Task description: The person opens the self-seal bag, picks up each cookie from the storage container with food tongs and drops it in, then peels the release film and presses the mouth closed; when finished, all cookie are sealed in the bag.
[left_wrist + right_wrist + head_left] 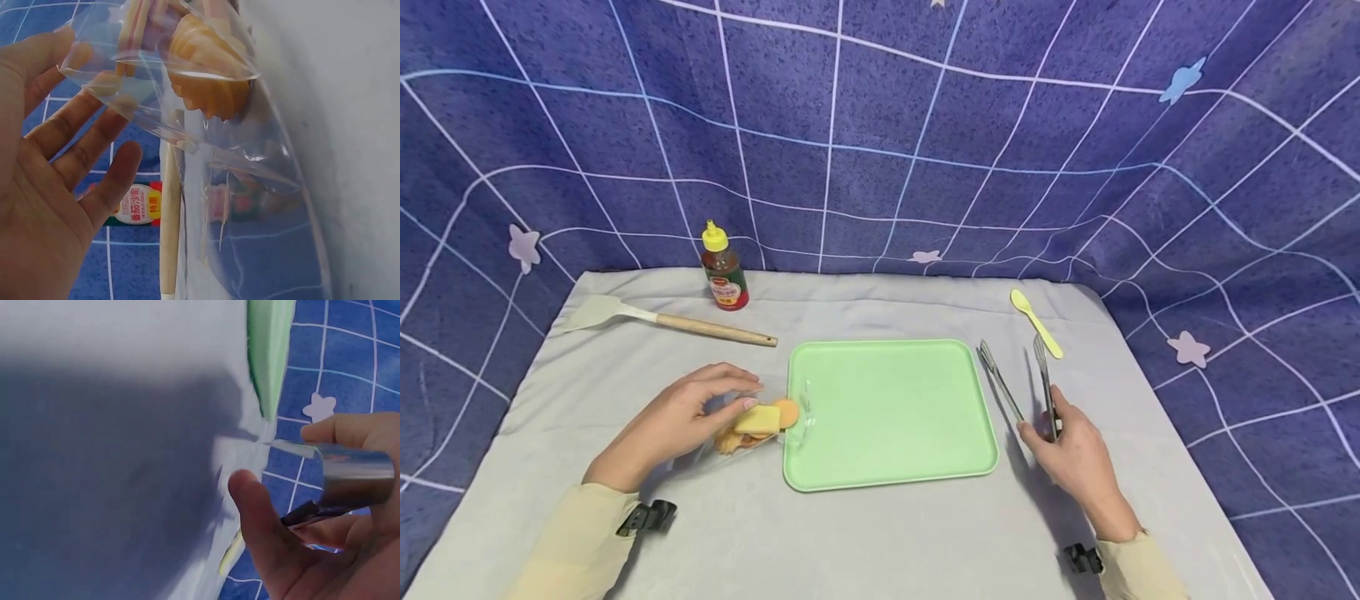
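While your left hand (688, 408) holds a clear plastic holder (250, 150) at nine o'clock of the green tray (887, 417), your right hand (1075, 454) grips metal tongs (1046, 383) at three o'clock. Your left thumb and first finger look pinched on the holder's edge, and your other fingers are spread apart. The holder reaches over the tray's nine o'clock side, maybe so the food stays close to it. I can't tell if it is a bowl or a bag.

Your right thumb and fingers are clamped on the tongs near the six o'clock end, likely so the far tips can spread. Those tips are apart.

Now count: one tray, one holder, one pair of tongs, one spoon (1036, 323) at two o'clock, one spatula (677, 322) and one sauce bottle (726, 271) near ten o'clock, perhaps to give your arms room. At least three food bits show: a yellow slab (758, 419), an orange round (787, 413) and a bumpy brown bit (727, 442). Others may hide.
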The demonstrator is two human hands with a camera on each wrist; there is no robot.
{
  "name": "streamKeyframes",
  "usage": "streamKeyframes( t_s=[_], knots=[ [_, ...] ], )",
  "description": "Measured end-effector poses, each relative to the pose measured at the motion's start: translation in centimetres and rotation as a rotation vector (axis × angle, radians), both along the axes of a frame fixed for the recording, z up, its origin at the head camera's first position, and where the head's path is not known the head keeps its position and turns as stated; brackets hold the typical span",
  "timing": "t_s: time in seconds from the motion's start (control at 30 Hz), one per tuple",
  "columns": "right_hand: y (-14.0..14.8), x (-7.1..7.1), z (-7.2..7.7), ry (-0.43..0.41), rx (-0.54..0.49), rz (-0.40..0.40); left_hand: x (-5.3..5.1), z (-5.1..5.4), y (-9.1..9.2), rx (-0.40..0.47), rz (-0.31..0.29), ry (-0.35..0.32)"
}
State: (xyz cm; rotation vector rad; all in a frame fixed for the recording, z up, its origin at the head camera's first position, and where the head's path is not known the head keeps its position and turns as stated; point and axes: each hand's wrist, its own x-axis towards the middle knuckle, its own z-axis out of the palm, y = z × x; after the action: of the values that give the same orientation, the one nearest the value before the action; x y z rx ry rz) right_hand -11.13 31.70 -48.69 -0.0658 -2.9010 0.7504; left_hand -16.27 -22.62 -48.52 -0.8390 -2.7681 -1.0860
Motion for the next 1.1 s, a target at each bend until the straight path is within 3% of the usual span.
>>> streamKeyframes(
  t_s=[0.13, 0.3, 0.43, 0.53, 0.6, 0.7, 0.8, 0.93, 1.1],
  knots=[
    [0.3, -0.1, -0.4, -0.022, 0.052, -0.012, 0.0, 0.2, 0.1, -0.003, -0.004, -0.009],
    [0.2, -0.3, -0.1, -0.048, 0.151, 0.053, -0.2, 0.4, 0.5, -0.011, -0.023, 0.004],
    [-1.6, -1.1, 0.6, 0.102, 0.141, 0.172, -0.1, 0.4, 0.5, -0.015, -0.012, -0.001],
    [-5.2, -2.2, 1.2, 0.234, 0.036, 0.335, 0.2, 0.3, 0.3, -0.010, 0.002, -0.008],
    [-8.6, -2.8, 1.7, 0.257, -0.034, 0.467, 0.3, 0.3, 0.2, -0.004, 0.003, -0.004],
    [-14.1, -3.1, 2.5, 0.197, -0.105, 0.632, 0.3, 0.4, 0.3, -0.005, -0.001, 0.002],
    [-19.6, -3.3, 2.8, 0.123, -0.094, 0.754, 0.4, 0.5, 0.0, -0.009, 0.007, -0.002],
    [-25.0, -3.6, 2.5, 0.082, -0.026, 0.816, 0.4, 0.5, -0.3, -0.016, 0.015, -0.009],
    [-28.4, -3.6, 1.8, 0.113, -0.001, 0.814, 0.6, 0.9, -0.6, -0.027, 0.016, 0.007]
  ],
)
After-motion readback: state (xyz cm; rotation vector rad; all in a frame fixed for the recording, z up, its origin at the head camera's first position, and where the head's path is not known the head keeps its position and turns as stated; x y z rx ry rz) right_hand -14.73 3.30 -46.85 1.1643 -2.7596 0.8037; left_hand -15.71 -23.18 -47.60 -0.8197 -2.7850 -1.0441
